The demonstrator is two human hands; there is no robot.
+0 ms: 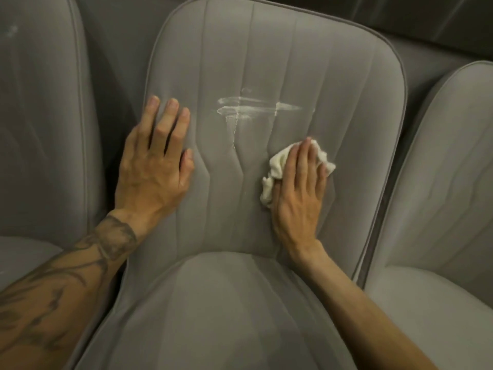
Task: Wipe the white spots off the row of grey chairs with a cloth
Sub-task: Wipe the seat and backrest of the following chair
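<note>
**White spots [253, 106] smeared across the middle chair [333, 76], not yet wiped off**

The white spots lie on the backrest of the middle chair, a little above its centre. They show as two streaks running from 9 to 3 o'clock, with a thin trail dropping toward 6 along a seam.

The cloth [274, 166], a small crumpled white wad, sits at about 5 o'clock from the streaks, near them but not on them. The right hand [298, 198] lies flat over it, fingers straight and together, pressing it into the fabric rather than clenching it. The left hand [154, 166] rests released and flat on the backrest at 8 o'clock from the marks, fingers spread, seemingly bracing the chair.

The step in hand looks like the wipe on this chair, part done, since the residue reads as streaked rather than gone.

The next move calls for carrying the cloth up toward 11 o'clock onto the streaks. It needs firm pressure, probably with a clean fold, and should follow the seam trail down.

The left chair [40, 129] shows a faint pale mark [12, 30] near its top, so it likely needs a wipe too. On the right chair [440, 182] I cannot make out any spot.
</note>
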